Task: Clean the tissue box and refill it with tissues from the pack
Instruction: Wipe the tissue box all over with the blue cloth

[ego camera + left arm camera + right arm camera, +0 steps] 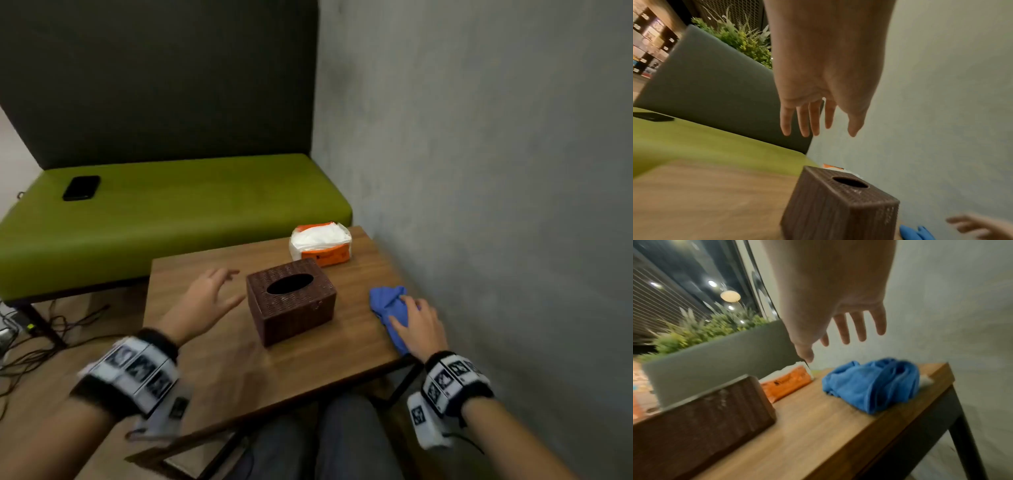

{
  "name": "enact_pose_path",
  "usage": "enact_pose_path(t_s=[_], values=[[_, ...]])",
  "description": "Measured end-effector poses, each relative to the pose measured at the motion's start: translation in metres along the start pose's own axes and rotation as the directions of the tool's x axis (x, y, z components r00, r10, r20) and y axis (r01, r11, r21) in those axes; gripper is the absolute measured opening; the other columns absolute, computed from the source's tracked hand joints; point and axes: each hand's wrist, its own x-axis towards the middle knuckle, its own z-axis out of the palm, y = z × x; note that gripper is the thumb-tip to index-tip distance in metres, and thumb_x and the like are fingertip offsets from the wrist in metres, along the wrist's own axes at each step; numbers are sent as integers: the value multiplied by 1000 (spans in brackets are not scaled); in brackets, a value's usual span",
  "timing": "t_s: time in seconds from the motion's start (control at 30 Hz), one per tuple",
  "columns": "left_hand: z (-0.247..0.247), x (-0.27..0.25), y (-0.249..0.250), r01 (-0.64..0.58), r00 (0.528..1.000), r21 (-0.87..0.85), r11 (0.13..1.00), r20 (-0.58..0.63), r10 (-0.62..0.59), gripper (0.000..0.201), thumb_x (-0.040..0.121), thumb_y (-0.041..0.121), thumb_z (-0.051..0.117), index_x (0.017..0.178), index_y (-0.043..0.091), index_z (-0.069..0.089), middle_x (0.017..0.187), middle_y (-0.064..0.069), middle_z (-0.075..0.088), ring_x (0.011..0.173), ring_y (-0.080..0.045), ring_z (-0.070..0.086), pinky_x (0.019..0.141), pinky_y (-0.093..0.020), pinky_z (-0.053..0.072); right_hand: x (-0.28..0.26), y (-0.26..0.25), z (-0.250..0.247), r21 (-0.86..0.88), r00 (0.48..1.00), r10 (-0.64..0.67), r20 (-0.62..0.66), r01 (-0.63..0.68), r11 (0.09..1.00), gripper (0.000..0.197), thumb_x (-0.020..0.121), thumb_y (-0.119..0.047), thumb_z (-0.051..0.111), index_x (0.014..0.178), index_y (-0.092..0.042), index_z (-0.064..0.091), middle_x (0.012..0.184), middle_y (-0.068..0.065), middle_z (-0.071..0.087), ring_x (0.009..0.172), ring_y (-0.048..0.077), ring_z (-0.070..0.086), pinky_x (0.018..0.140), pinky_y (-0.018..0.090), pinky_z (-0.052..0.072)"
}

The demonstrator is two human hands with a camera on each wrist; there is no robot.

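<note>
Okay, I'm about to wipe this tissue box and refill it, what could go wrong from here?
1. The blue cloth lies at the table's right edge, under your right hand; a loose grab might drag it off.
2. The brown tissue box stands free and your left hand isn't touching it, so wiping could slide it.
3. The open tissue pack sits near the far edge; a shoved box might bump it.

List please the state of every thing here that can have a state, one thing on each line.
Tissue box: upright on the table, lid closed, nothing showing in the slot.
Pack: open on top, white tissues showing.
Cloth: crumpled, near the table's right edge.
Left hand: open, beside the box, not touching it.
Right hand: open, over the cloth; contact unclear.
Phone: flat on the bench, screen dark.
</note>
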Motion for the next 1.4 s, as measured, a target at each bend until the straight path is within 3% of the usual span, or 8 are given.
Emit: enact_pose_path(t_s=[0.27, 0.63, 0.8, 1.0, 1.13, 1.2, 1.3, 1.4], values=[[75, 76, 33, 33, 968, 131, 991, 244, -64, 80, 78, 60, 56, 144, 28, 23, 152, -7, 22, 142, -27, 17, 116, -52, 17, 34, -11, 58, -137, 982, 94, 167, -71, 988, 65, 93, -54, 38, 147, -37, 6, 159, 7, -1, 141, 40, 14, 111, 57, 20], [95, 76, 21, -209, 938, 292, 933, 330, 107, 117, 42, 93, 24, 132, 19, 38, 159, -7, 6, 146, -31, -3, 112, -62, -5, 59, -21, 68, -143, 999, -39, 13, 41, 989, 43, 95, -9, 38, 136, -21, 40, 133, 18, 42, 105, 38, 53, 80, 43, 47], [97, 72, 23, -240, 940, 381, 893, 321, 115, 73, 74, 69, 52, 134, 28, 45, 159, -11, -1, 145, -36, -6, 111, -66, -3, 62, -48, 24, 430, 952, -21, -307, 159, 889, 26, 89, -8, 52, 110, -16, 65, 100, 17, 68, 97, 33, 63, 77, 28, 42], [94, 77, 46, -27, 958, 189, 982, 286, -28, 65, 73, 61, 61, 125, 22, 56, 157, -9, 12, 145, -33, 4, 111, -64, 4, 16, -128, 15, 415, 828, -164, -536, 428, 803, 44, 91, -13, 53, 134, -20, 48, 119, 11, 58, 102, 26, 56, 81, 34, 46], [89, 83, 50, 36, 962, -158, 987, 273, 9, 36, 59, 63, 60, 58, 27, 54, 118, -11, 54, 119, -36, 46, 95, -46, 38, 1, -145, 33, 215, 782, -314, -537, 488, 846, 46, 88, -17, 46, 133, -21, 47, 124, 13, 58, 95, 28, 51, 68, 35, 51], [87, 83, 50, 5, 960, -187, 982, 275, 48, 35, 64, 55, 67, 73, 21, 61, 119, -10, 55, 118, -33, 49, 91, -38, 38, 10, -137, 32, 87, 743, -437, -507, 549, 831, 45, 86, -21, 43, 131, -23, 47, 119, 12, 61, 88, 24, 48, 61, 33, 51], [84, 80, 54, -29, 950, 2, 1000, 311, 27, 57, 74, 47, 69, 120, 17, 58, 142, -5, 39, 134, -27, 31, 108, -53, 24, 29, -120, 21, 117, 799, -377, -468, 479, 870, 44, 87, -27, 38, 128, -21, 54, 115, 10, 64, 86, 28, 55, 58, 36, 54], [83, 80, 58, -55, 939, 23, 998, 341, 44, 59, 79, 44, 65, 130, 20, 50, 149, -4, 32, 141, -30, 20, 110, -63, 13, 17, -123, 30, 140, 812, -356, -462, 463, 875, 46, 87, -24, 35, 129, -18, 53, 119, 11, 63, 89, 30, 58, 64, 37, 55]])
